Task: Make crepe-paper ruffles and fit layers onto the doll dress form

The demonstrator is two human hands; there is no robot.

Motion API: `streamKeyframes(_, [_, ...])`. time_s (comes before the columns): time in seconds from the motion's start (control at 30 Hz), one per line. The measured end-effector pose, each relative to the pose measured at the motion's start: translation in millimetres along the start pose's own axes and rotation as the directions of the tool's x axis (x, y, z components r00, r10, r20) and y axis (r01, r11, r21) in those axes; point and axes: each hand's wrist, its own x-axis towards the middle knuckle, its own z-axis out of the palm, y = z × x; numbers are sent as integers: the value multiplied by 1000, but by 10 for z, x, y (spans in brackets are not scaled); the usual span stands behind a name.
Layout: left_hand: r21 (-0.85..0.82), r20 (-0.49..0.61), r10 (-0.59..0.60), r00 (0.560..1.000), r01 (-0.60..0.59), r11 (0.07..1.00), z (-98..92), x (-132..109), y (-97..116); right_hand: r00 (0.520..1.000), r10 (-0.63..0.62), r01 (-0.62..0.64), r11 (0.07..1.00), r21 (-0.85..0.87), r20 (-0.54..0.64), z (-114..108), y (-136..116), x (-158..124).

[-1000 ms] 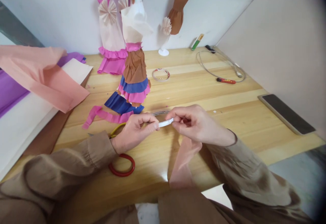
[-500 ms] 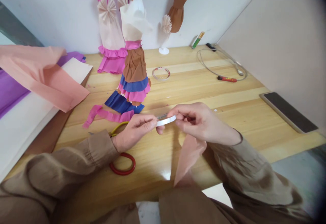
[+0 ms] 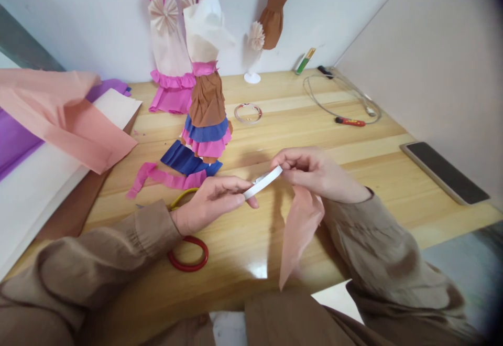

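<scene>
Between my hands is a narrow white roll of tape (image 3: 264,183), tilted and seen nearly edge-on. My left hand (image 3: 214,202) grips its lower left end between thumb and fingers. At the upper right end, the fingertips of my right hand (image 3: 318,174) are pinched together on the roll's edge; whether a loose tape end is between them is hidden. A piece of peach crepe paper (image 3: 301,230) hangs below my right hand, apparently caught in its lower fingers. Scissors with a red handle loop (image 3: 188,268) and a yellow one lie partly under my left wrist.
A doll form in a layered paper dress (image 3: 208,99) stands ahead, near blue crepe strips (image 3: 184,158) and a pink strip (image 3: 173,178). Paper sheets (image 3: 70,120) pile at left. Farther back are a bracelet-like ring (image 3: 248,113) and a cable (image 3: 334,110); a phone (image 3: 444,173) lies right.
My right hand has risen slightly, lifting its end of the tape roll, so the roll tilts more steeply. The peach paper has moved up and right with that hand.
</scene>
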Motion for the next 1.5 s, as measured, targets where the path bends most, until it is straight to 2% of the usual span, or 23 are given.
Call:
streamKeyframes(0.13, [26, -32, -32, 999, 33, 999, 11, 21, 9, 999, 23, -23, 1000, -14, 28, 24, -3, -1])
streamKeyframes(0.27, [24, -25, -55, 998, 55, 998, 20, 40, -12, 1000, 9, -9, 998, -65, 4, 78, 1, -17])
streamKeyframes(0.43, [60, 3, -84, 996, 84, 995, 39, 48, -7, 992, -116, 101, 970, -220, -57, 157, 9, -53])
streamKeyframes(0.57, [120, -19, -94, 995, 96, 988, 61, 42, -3, 968, -238, 196, 915, -353, -80, 217, -21, -95])
streamKeyframes(0.7, [121, -27, -80, 996, 83, 989, 58, 38, -2, 954, -288, 235, 889, -394, -81, 247, -40, -111])
streamKeyframes(0.9, [-35, 33, -31, 999, 32, 999, 39, 25, -8, 979, -176, 150, 963, -225, -100, 187, 8, -50])
streamKeyframes(1.0, [-31, 70, -8, 998, 11, 999, 39, 15, 0, 988, -119, 106, 987, -120, -104, 149, 33, -14])
streamKeyframes(1.1, [-4, 51, 12, 999, -12, 1000, 39, 10, 7, 992, -77, 72, 996, -51, -97, 133, 55, 13])
streamKeyframes(1.23, [-60, 4, 1, 1000, -1, 998, 37, 8, -5, 993, -69, 68, 998, -17, -99, 137, 85, 40])
streamKeyframes(1.4, [-127, 1, -29, 1000, 29, 991, 29, -3, -26, 997, -37, 40, 998, 53, -63, 130, 106, 48])
streamKeyframes(1.5, [-186, 27, 5, 1000, 0, 982, 12, -16, -39, 998, -20, 26, 994, 108, -56, 115, 129, 62])
